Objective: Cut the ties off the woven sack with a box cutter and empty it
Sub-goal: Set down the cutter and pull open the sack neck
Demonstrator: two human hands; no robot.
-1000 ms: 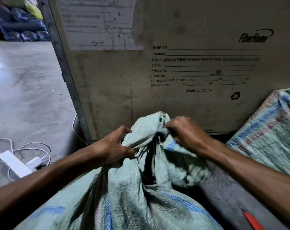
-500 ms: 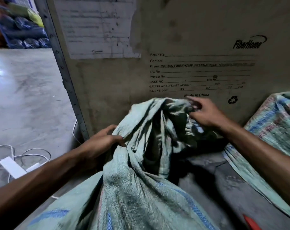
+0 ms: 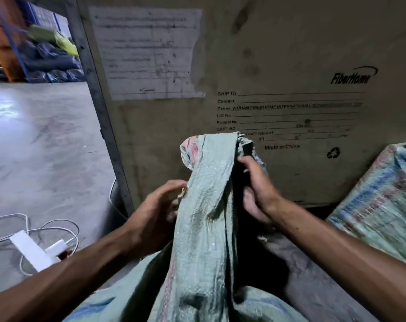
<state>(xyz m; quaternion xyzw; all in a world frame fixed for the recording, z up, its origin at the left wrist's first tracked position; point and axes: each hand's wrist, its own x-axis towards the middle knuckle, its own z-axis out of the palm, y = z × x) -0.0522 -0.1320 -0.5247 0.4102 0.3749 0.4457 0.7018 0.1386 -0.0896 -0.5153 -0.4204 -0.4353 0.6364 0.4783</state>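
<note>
**Sack neck gathered upright, nothing emptied yet**

Although no tie shows on the sack's neck and no box cutter is in view, the cutting step looks finished, to my judgement, and the emptying has not begun.

Beyond both hands stands the big plywood shipping crate point(image 3: 278, 66), printed "FiberHome". Between the hands rises the green woven sack point(image 3: 204, 228), its body bulging below the wrists and its neck drawn up into a tall column that folds over above the fingers. Off to the outside of the right hand lies a second woven sack point(image 3: 378, 198), striped blue and red. Outside the left forearm, on the concrete floor point(image 3: 46, 147), sit a white power strip point(image 3: 30, 249) and its looped cable.

The right hand point(image 3: 257, 189) is wrapped around the far side of the neck, fingers curled into the cloth. The left hand point(image 3: 155, 212) rests against the near side with fingers loosely bent; whether it actually grips the cloth I cannot tell.

Half a second ago the mouth was spread wide and slack between hands held well apart; now the hands have closed in and the cloth is bunched narrow and upright. The red object seen at the lower edge then is out of frame.
</note>
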